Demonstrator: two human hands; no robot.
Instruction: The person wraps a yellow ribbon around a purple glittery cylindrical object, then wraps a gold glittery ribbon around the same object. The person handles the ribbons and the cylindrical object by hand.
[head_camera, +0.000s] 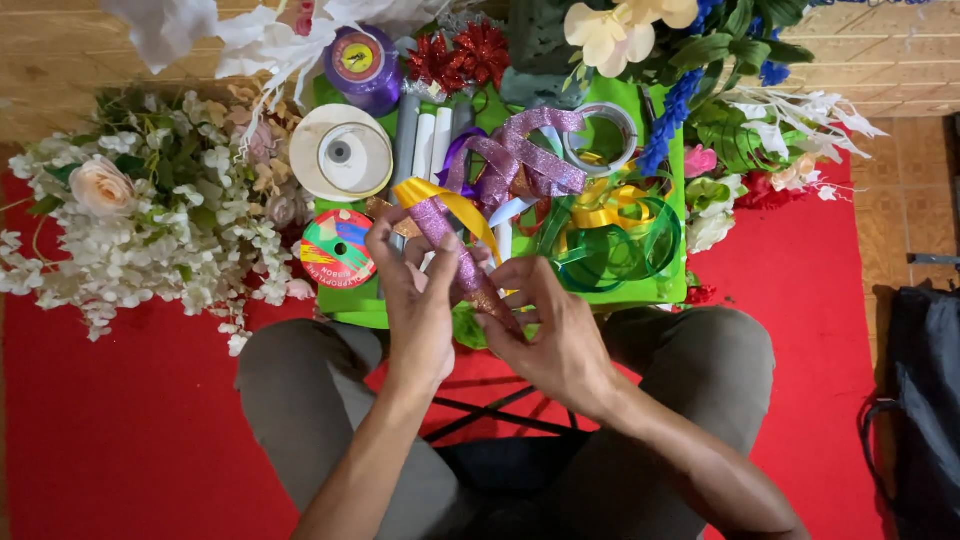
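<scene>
The left hand (415, 300) and the right hand (545, 325) meet just in front of the green tray (655, 285), both pinching one pink glitter ribbon (455, 255); the fingers press it from two sides, probably to keep the strip stretched and flat. One yellow ribbon (440, 195) arches over it. On the tray I count two spools, one white (342, 152) and one purple (362, 62), and two red glitter flowers (458, 55). Left of the tray lies one bunch of white flowers (150, 230).
</scene>
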